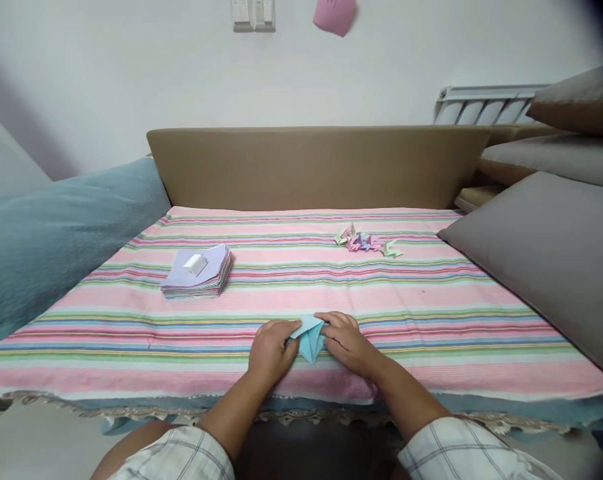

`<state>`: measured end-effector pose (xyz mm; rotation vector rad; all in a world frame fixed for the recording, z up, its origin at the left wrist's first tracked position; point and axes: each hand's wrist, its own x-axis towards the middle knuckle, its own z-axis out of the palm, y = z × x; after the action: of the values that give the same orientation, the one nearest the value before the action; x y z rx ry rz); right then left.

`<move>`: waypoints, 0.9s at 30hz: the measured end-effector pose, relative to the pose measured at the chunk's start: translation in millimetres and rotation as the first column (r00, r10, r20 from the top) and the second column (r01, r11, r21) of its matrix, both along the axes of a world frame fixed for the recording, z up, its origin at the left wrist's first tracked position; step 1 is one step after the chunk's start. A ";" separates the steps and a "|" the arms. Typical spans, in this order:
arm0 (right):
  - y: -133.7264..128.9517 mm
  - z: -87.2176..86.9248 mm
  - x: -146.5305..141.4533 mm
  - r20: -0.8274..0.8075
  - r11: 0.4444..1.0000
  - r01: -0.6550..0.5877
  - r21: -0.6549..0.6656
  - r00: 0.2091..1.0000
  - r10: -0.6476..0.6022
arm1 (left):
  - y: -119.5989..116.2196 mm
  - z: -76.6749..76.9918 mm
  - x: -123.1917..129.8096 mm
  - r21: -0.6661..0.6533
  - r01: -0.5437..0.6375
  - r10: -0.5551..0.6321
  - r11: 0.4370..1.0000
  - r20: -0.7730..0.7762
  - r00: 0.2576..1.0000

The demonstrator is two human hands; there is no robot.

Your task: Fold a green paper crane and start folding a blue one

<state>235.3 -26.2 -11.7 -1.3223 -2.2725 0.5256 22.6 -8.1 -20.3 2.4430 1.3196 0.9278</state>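
Observation:
A partly folded sheet of light blue origami paper (311,342) lies on the striped cloth near the front edge, between my two hands. My left hand (273,347) grips its left side, with thumb below and fingers above. On the other side, my right hand (345,340) has its fingers closed on the upper right corner. The paper's top is folded over in a paler flap, and creases run down to a point at the bottom. My fingers hide both side corners.
A stack of coloured paper (196,273) with a small white block (195,265) on top sits at the left. Several folded paper cranes (364,241) lie farther back, right of centre. Grey cushions (541,260) line the right side; a blue-covered armrest (76,233) borders the left.

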 end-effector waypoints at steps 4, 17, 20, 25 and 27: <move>0.0 -1.9 -2.6 0.003 0.999 0.027 0.034 1.000 -0.027 | -1.2 1.8 -0.2 0.018 0.039 -0.038 0.999 -0.029 0.999; 0.5 -10.6 -5.8 0.001 0.993 0.088 0.078 0.996 -0.089 | -6.9 4.2 -0.3 0.013 0.114 -0.111 0.993 -0.148 0.983; -0.4 -9.9 -6.6 -0.014 0.991 0.096 0.093 0.995 -0.095 | -7.4 6.3 -0.5 0.010 0.165 -0.161 0.986 -0.167 0.973; -1.6 -8.5 -8.5 -0.033 0.989 0.098 0.108 0.995 -0.095 | -7.6 9.3 -0.9 -0.011 0.198 -0.196 0.980 -0.191 0.962; -2.1 -9.0 -10.1 -0.048 0.986 0.118 0.115 0.992 -0.113 | -7.7 10.2 -1.3 -0.017 0.209 -0.208 0.978 -0.196 0.958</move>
<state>225.2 -28.2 -20.7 -1.3616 -2.1434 0.3696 21.3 -15.8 -10.1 2.6700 1.0858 0.6518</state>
